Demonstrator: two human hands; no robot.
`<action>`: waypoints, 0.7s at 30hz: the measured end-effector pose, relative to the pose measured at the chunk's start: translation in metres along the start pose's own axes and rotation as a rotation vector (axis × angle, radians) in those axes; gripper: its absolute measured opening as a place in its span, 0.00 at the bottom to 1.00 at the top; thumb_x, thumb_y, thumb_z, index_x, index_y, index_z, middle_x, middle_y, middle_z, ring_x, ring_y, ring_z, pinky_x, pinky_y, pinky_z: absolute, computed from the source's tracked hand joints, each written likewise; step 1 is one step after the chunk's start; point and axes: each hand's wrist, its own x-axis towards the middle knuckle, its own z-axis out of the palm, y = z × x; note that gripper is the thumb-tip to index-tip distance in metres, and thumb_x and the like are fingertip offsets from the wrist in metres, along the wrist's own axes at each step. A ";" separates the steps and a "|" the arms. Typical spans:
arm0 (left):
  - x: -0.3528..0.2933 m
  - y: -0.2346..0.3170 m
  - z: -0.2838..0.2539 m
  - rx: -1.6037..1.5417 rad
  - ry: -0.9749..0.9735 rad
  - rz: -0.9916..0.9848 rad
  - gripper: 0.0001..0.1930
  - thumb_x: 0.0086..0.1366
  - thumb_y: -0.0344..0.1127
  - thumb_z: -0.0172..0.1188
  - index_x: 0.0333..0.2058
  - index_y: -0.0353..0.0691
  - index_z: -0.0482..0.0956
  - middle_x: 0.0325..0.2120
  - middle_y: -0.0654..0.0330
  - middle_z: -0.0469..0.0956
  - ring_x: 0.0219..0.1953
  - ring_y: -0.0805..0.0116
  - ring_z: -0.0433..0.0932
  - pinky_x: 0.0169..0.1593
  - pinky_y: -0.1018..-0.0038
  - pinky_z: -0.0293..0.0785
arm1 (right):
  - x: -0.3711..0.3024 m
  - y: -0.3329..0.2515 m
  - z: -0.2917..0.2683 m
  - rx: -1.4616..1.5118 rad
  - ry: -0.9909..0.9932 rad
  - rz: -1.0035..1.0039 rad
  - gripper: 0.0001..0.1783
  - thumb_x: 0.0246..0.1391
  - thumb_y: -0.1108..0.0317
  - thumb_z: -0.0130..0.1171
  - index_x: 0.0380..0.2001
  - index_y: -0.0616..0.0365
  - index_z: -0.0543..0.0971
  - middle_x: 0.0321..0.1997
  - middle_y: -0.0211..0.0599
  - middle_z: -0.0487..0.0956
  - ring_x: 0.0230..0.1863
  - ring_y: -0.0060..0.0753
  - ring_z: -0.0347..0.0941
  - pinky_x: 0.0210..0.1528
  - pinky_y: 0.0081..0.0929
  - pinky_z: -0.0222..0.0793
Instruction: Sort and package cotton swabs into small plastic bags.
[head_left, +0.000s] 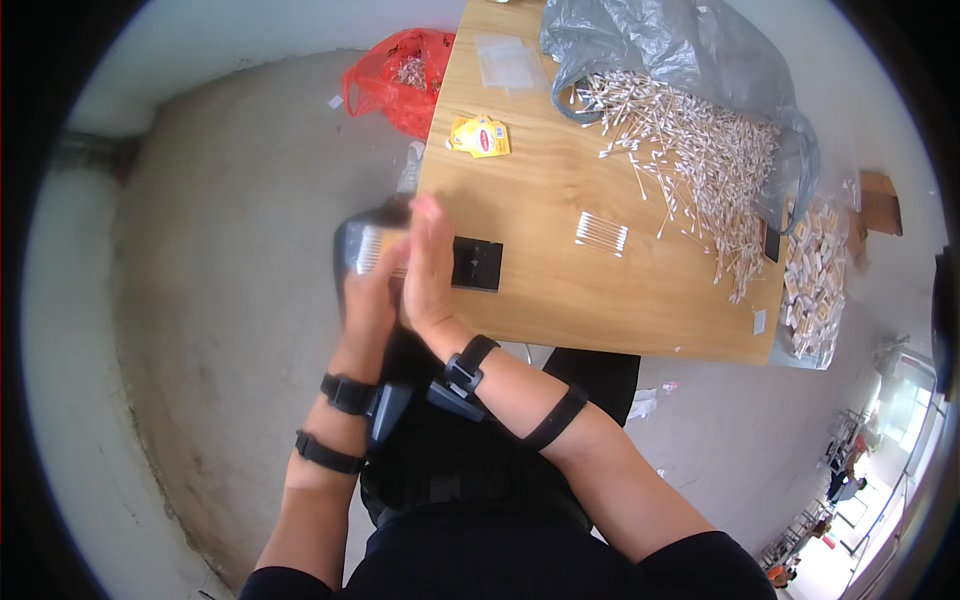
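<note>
Off the table's left edge, my left hand (370,300) is closed around a small clear packet of cotton swabs (367,250), whose white tips show in a row. Beside it my right hand (430,262) stands edge-on with its fingers stretched out, against the packet's side or very near it; the exact contact is hidden. Just right of that hand a flat black tray or box (478,265) lies at the table's left edge. Farther right, a neat row of cotton swabs (601,234) rests on the wood.
A big heap of loose cotton swabs (715,170) spills from a grey plastic bag (680,35) on the table (560,300). Yellow cards (480,137) and clear sleeves (507,62) lie at the far left. A red bag (385,85) and a bag of filled packets (815,280) flank the table.
</note>
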 end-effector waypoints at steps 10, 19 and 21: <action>-0.020 0.041 -0.008 0.270 0.071 0.183 0.16 0.69 0.34 0.52 0.51 0.33 0.71 0.45 0.58 0.76 0.46 0.68 0.76 0.50 0.72 0.73 | 0.001 -0.018 0.030 0.122 -0.111 -0.037 0.33 0.65 0.49 0.38 0.60 0.67 0.57 0.57 0.56 0.62 0.60 0.47 0.58 0.64 0.38 0.50; -0.067 0.087 0.022 0.178 -0.051 0.330 0.14 0.68 0.33 0.54 0.49 0.36 0.71 0.42 0.59 0.78 0.43 0.71 0.78 0.46 0.74 0.76 | -0.004 -0.093 -0.007 0.332 -0.364 -0.205 0.20 0.64 0.66 0.42 0.56 0.63 0.65 0.53 0.47 0.68 0.58 0.41 0.63 0.62 0.33 0.56; -0.071 0.080 0.038 0.126 -0.099 0.227 0.13 0.68 0.33 0.54 0.49 0.36 0.72 0.42 0.60 0.78 0.44 0.71 0.78 0.46 0.75 0.76 | 0.005 -0.097 -0.043 0.293 -0.413 -0.094 0.16 0.60 0.72 0.47 0.51 0.60 0.72 0.50 0.43 0.71 0.53 0.35 0.69 0.56 0.29 0.65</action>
